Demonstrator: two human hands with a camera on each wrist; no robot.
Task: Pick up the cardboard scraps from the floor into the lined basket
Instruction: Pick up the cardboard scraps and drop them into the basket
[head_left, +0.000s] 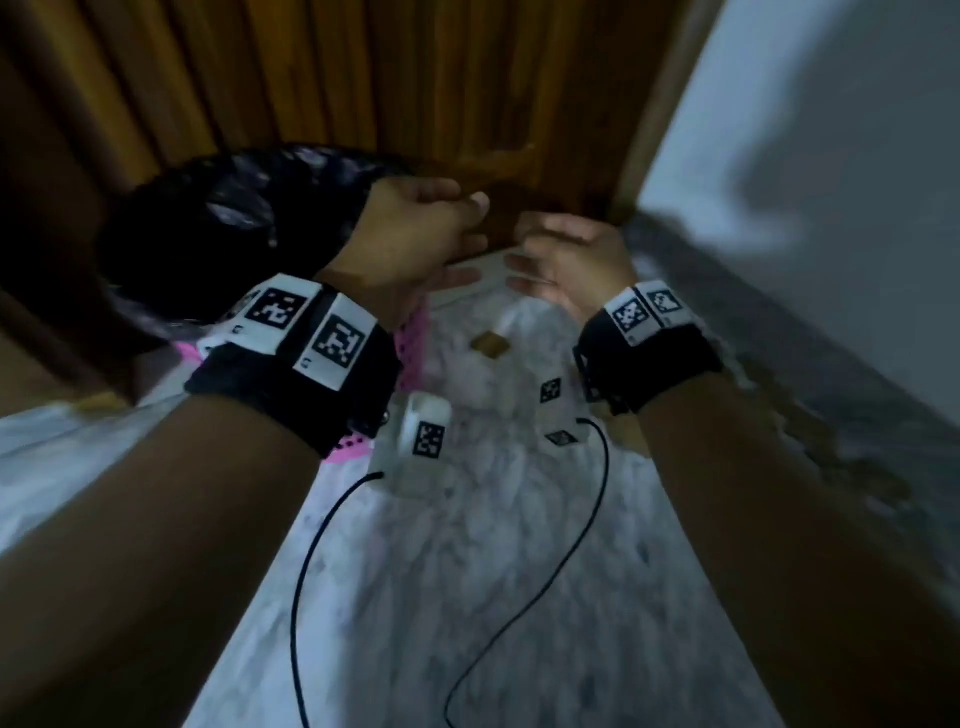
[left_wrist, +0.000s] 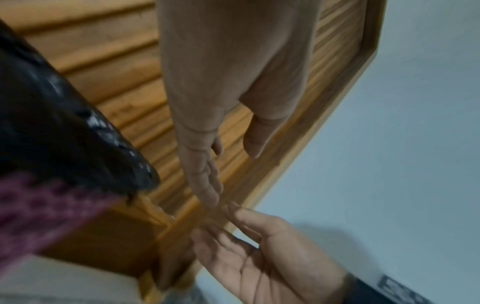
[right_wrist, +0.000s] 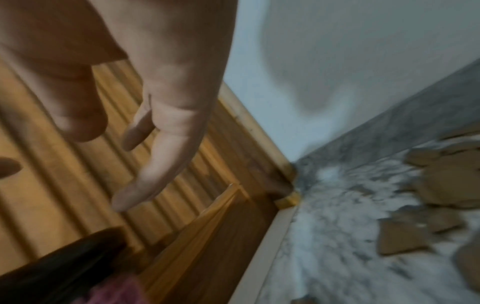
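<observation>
Both hands hover side by side in front of a wooden door, and neither holds anything. My left hand hangs by the basket's right rim with loosely extended fingers. My right hand is beside it, palm turned toward the left, fingers straight and relaxed. The pink basket with its black liner stands at the left against the door. One small cardboard scrap lies on the marble floor below the hands. Several more scraps lie on the floor to the right, near the wall.
The slatted wooden door closes off the far side. A pale wall with a grey skirting runs along the right. The white marble floor stretches toward me. Black cables hang from both wrist bands.
</observation>
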